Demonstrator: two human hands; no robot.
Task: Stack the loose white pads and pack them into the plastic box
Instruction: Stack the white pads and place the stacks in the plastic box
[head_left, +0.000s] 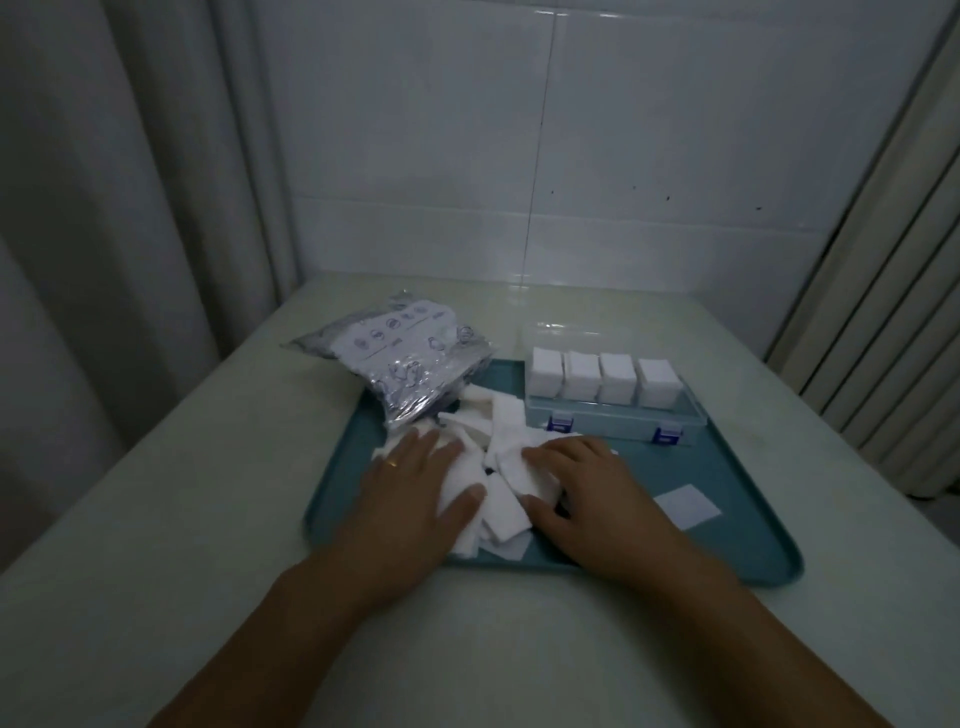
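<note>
Both hands lie flat w/ fingers spread on the loose white pads (498, 467), left hand (415, 483) and right hand (587, 483), gripping nothing; the pile sits mid-tray (748, 540). Raking them together could skew edges or miss the stray pad (687, 506) at right. Farther back, the plastic box (613, 415) already holds four stacks, so a crooked stack may snag going in.

My left hand (415, 483) and right hand (587, 488) flat on loose white pads (506, 452), teal tray (737, 525) underneath, plastic box (613, 410) of stacked pads beyond my fingertips, printed bag (405, 364) beyond left fingers
</note>
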